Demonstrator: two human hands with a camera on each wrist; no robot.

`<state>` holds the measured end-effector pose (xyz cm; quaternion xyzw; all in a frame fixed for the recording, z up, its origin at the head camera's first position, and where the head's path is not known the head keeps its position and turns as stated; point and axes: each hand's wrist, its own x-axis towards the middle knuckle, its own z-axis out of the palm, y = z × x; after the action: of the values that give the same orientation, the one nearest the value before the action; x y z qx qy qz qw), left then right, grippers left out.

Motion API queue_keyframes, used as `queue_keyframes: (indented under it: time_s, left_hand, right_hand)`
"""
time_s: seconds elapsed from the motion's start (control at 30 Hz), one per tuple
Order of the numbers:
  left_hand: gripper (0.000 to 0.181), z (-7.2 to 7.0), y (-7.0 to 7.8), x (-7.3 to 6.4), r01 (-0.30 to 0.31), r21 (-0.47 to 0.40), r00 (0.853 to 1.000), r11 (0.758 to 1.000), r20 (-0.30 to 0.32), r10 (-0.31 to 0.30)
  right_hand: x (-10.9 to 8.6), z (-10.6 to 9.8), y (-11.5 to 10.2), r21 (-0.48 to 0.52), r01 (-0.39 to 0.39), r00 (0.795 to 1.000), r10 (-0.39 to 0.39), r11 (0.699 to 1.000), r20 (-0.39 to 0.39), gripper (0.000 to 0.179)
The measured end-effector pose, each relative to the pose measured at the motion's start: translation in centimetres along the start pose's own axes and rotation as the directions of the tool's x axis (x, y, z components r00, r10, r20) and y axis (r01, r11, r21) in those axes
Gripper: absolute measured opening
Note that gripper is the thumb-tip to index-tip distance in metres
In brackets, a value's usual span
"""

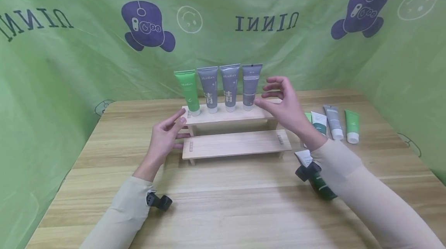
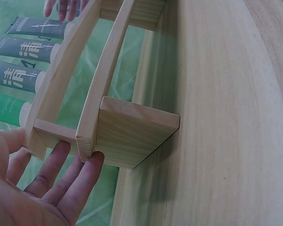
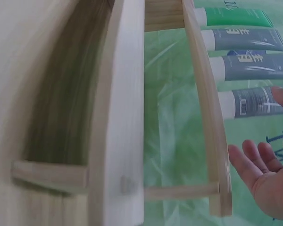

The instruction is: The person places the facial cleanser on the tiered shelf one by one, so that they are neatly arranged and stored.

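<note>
Pale sleeves are covering both forearms, and a small black camera is sitting on the left wrist, with another black camera on the right. Below them, the wooden table is bearing a dark green tube, which is lying partly hidden by the right wrist. Farther in, the left hand is touching the left end of a two-step rack, its fingers extending against the wood by the lower shelf and its thumb resting near the corner of the upper shelf; it is bracing rather than clenching. At the other end, the right hand is hovering beside the end tube, released, its fingers bending loosely and gripping nothing; whether its thumb is touching that tube, one cannot tell. Four tubes are standing upright on their white caps along the upper shelf: a green tube at the left, two gray tubes showing large pale characters, then the gray end tube, which is showing finer print. Off to the right, a white-and-green tube, a silvery tube and a bright green tube are lying near one another. Behind everything, a green cloth is hanging, showing purple figures and mirrored lettering.
</note>
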<state>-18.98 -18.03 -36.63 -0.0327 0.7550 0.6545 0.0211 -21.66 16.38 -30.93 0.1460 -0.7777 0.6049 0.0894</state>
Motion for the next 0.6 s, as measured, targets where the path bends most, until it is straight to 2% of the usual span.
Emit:
queue_keyframes:
  time_s: [0.17, 0.37, 0.6]
  left_hand:
    - [0.050, 0.0, 0.0, 0.0, 0.001, 0.005, 1.000, 1.000, -0.001, -0.001]
    - [0.051, 0.0, 0.0, 0.0, 0.002, 0.006, 1.000, 1.000, 0.004, -0.002]
    - [0.051, -0.1, 0.2, -0.1, -0.010, 0.018, 1.000, 1.000, 0.008, 0.010]
  right_hand:
    - [-1.1, -1.4, 0.2, -0.001, -0.053, 0.999, 0.053, 0.999, -0.015, 0.064]
    - [-2.9, -3.6, 0.2, -0.055, -0.130, 0.991, 0.129, 0.990, -0.020, 0.064]
    - [-5.3, -6.1, 0.6, -0.073, -0.134, 0.991, 0.132, 0.988, -0.031, 0.057]
